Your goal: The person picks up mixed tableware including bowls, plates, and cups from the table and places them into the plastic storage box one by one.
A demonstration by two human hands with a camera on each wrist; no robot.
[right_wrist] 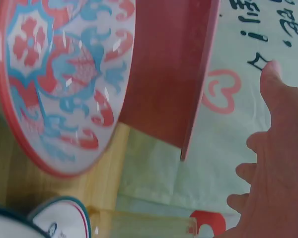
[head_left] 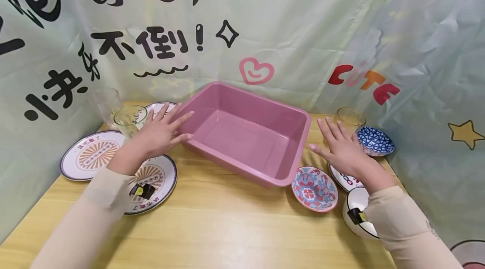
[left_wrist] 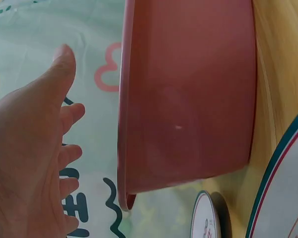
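A pink rectangular basin (head_left: 242, 142) stands on the wooden table between my two hands. My left hand (head_left: 157, 132) hovers with fingers spread at the basin's left side, overlapping its rim in the head view. In the left wrist view that hand (left_wrist: 32, 144) shows apart from the basin wall (left_wrist: 188, 99). My right hand (head_left: 345, 151) is spread out to the right of the basin, holding nothing. Below it lie a red and blue patterned bowl (head_left: 314, 189) and a white bowl (head_left: 356, 214), partly hidden by the sleeve.
Two white plates (head_left: 70, 163) (head_left: 166, 180) lie at left, with a glass (head_left: 130, 117), a taller clear glass (head_left: 106, 105) and another plate (head_left: 161, 107) behind. At right stand an amber glass (head_left: 350, 117), a blue patterned bowl (head_left: 375, 140) and a small plate (head_left: 346, 181). Printed cloth (head_left: 295, 16) hangs behind.
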